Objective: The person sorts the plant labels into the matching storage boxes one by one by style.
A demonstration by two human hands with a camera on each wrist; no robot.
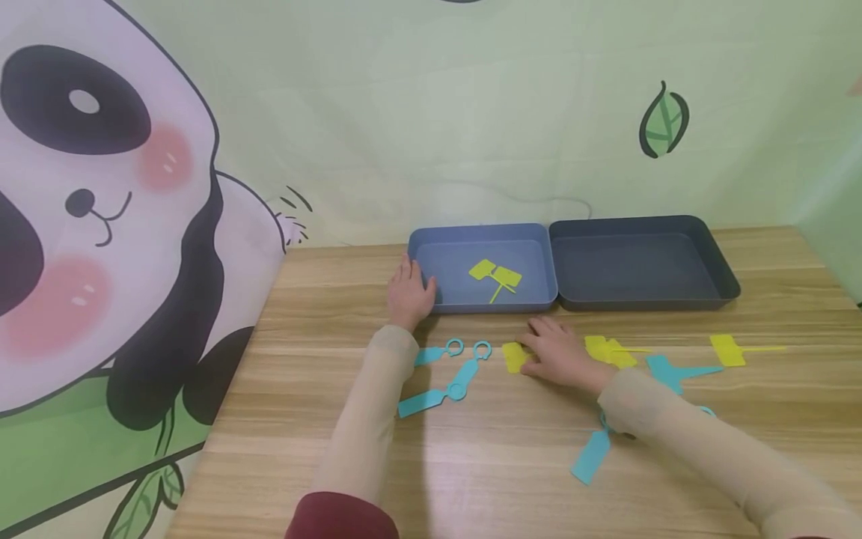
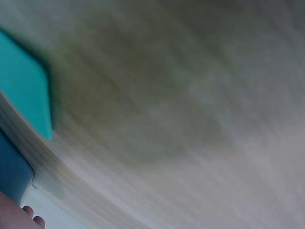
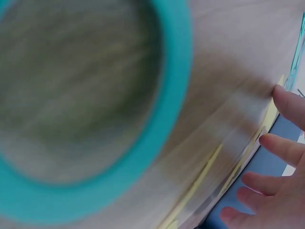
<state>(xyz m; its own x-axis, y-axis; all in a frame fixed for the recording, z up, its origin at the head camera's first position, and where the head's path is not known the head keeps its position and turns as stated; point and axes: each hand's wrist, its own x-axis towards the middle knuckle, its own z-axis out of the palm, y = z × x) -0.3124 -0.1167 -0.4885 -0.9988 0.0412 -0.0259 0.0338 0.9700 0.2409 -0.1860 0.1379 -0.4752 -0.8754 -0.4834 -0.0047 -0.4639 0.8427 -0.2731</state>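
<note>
Wooden table (image 1: 498,464): left hand (image 1: 411,297) rests on blue tray (image 1: 447,262) at its left rim, fingers loosely extended; right hand (image 1: 560,358), fingers spread, touches yellow tag (image 1: 512,358) before blue tray, probably best lifted edge-first.

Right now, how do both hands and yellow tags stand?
Left hand at left edge of blue tray. Right hand at yellow tag on table. More in tray. Right sleeve partly hides teal tag.

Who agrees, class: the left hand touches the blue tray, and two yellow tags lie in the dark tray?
Not right: the head view shows two yellow tags in the blue tray, not the dark tray. The left hand does touch the blue tray.
</note>
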